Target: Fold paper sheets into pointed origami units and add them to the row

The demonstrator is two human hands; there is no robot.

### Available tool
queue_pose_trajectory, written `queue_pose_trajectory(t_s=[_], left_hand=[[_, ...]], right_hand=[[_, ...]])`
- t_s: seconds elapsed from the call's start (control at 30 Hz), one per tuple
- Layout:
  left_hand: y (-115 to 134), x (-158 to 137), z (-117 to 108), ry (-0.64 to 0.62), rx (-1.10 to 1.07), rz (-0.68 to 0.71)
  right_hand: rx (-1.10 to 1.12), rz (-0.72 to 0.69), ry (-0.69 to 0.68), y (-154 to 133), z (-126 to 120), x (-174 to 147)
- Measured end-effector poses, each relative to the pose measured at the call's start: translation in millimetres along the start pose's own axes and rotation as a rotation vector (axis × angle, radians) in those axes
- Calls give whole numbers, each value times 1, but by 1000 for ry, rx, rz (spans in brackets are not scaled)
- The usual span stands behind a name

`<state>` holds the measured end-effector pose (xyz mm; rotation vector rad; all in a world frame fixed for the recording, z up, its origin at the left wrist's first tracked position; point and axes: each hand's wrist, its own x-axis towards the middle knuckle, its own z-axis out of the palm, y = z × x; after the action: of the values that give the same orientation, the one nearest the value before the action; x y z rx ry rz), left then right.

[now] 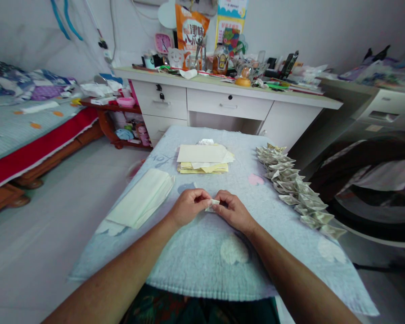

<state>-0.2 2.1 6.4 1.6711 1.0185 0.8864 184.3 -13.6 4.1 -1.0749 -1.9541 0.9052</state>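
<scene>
Left hand (pixel 191 208): closed in a pinch, with the small folded paper piece (pixel 212 205) gripped at its left side between thumb and fingers.
Right hand (pixel 234 211): closed in a pinch on the right side of the same piece; the two hands are held close together.
Small folded paper piece: held between the fingertips above the near middle of the table; it is partly hidden by the fingers, so its exact folds cannot be told.
Tablecloth (pixel 195 256): pale blue, printed with pale and pink shapes, draped over the table.
Loose paper sheets (pixel 140 200): laid slantwise in an overlapping pile near the left edge of the cloth.
Paper stack (pixel 202 154): placed beyond the hands, topped by a cream sheet, with yellowish layers seen beneath.
Folded paper units (pixel 292 182): pointed, set closely together in a long slanting band along the right side of the cloth.
White desk (pixel 229 104): stood behind the table, its top crowded with an orange snack bag (pixel 190 38), a pink clock (pixel 163 43) and a jar (pixel 220 62).
Washing machine (pixel 388 112): seen at the right, with a round door.
Bed (pixel 37 130): seen at the left, edged in red.
</scene>
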Motion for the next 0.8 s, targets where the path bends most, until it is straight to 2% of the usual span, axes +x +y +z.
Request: queue_pose_trajectory(t_s=[0.23,0.47,0.67,0.8], left_hand=[[0,1,6,70,-6,20],[-1,2,4,17,-37,6],[-2,2,5,96,-139,15],[1,2,8,147,-170,17]], right_hand=[[-12,35,5,-1,2,1],[0,-26,-10,-1,0,0],[6,82,25,-1,2,0],[30,88,12,0,4,-1]])
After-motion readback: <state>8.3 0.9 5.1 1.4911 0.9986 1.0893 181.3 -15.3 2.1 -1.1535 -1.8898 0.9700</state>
